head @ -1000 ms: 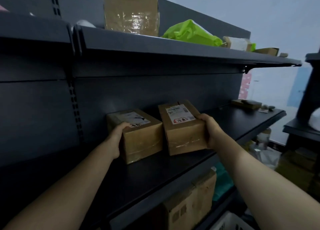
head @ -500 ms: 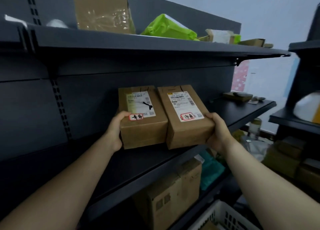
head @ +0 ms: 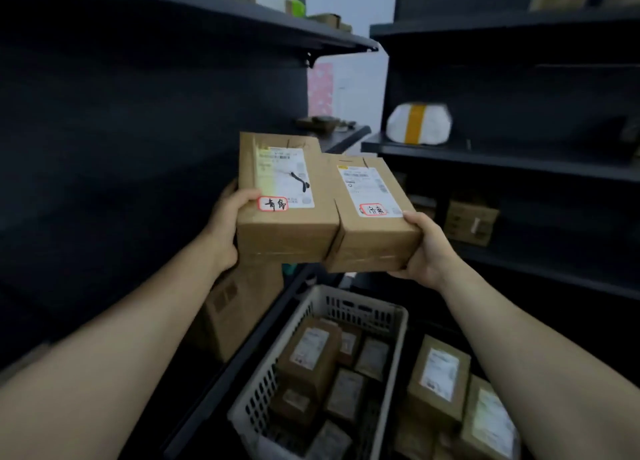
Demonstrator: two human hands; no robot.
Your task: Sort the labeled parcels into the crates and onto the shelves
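Two brown cardboard parcels hang side by side in the air, touching along their inner edges. My left hand grips the left parcel at its left side, thumb on top beside a red-framed handwritten tag. My right hand grips the right parcel at its near right corner. Each box carries a white shipping label on top. Below them stands a white slotted crate with several small labeled parcels inside.
Dark metal shelving rises on the left and a second dark shelf unit on the right, holding a white bundle with a yellow band. More labeled boxes lie right of the crate. A carton sits under the left shelf.
Both hands have lifted the two parcels off the middle shelf and swung them right, away from the shelving. The view turned right and down, bringing the crate and second shelf unit into sight.
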